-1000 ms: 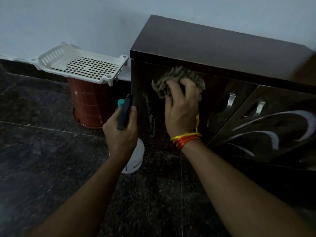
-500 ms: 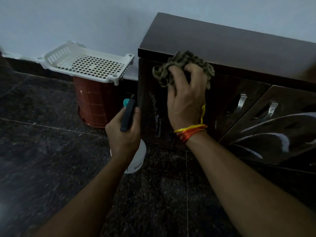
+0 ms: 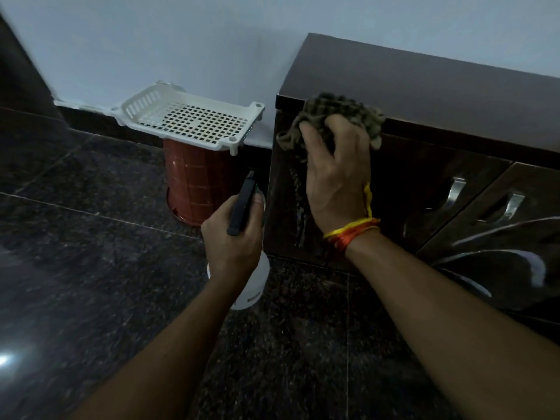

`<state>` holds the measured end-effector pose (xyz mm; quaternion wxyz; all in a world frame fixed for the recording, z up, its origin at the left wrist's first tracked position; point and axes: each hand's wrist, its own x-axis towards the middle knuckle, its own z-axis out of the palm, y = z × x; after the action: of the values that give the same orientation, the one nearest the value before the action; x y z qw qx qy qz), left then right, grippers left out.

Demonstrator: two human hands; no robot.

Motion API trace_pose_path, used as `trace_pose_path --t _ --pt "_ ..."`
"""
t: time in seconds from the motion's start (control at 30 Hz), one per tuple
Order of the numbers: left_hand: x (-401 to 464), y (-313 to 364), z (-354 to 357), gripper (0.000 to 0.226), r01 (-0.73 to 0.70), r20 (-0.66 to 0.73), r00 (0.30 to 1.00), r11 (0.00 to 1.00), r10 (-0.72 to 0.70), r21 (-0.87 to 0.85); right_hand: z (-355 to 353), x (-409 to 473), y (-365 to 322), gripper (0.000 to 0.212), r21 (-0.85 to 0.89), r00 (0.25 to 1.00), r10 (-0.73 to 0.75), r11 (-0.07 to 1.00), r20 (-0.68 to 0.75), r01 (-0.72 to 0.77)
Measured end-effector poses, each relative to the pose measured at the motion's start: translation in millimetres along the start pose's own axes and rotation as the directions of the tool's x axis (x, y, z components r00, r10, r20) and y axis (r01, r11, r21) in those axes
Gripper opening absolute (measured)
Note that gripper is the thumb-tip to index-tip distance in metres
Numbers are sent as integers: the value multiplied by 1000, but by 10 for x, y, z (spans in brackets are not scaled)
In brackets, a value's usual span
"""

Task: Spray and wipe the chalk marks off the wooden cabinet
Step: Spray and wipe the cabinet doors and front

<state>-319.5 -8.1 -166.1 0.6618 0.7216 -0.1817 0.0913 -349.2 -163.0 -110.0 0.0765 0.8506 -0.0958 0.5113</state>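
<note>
Head camera looked down on my right hand [image 3: 336, 183], whose curled fingers gripped a bunched olive cloth [image 3: 339, 112] against the top left corner of the wooden cabinet [image 3: 424, 95]. My left hand [image 3: 235, 237] was wrapped round the spray bottle [image 3: 251, 286], held above the dark floor [image 3: 91, 268] just beside the cabinet. White chalk marks [image 3: 515, 256] streaked the right-hand door; fainter smears ran down the left one. A white basket [image 3: 188, 119] sat on a red bucket [image 3: 197, 177] nearby.

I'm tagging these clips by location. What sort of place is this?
Most likely a room in a home: a dark wooden cabinet with metal door handles stands against a plain painted wall on a polished dark stone floor, beside a white plastic basket.
</note>
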Motion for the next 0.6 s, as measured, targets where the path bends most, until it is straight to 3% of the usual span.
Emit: trace_pose_path --t 0.23,0.43,0.6 --pt "-18 43 27 35 25 -2 1000 999 -25 -24 4 -413 35 39 -11 949 -187 981 252 196" --pt "-27 37 28 34 25 -6 1000 1000 -25 -15 38 27 24 47 -30 982 -170 985 78 172" --pt "-34 -2 -3 42 43 -14 999 998 -44 -35 48 -237 17 46 -26 937 -252 964 241 266"
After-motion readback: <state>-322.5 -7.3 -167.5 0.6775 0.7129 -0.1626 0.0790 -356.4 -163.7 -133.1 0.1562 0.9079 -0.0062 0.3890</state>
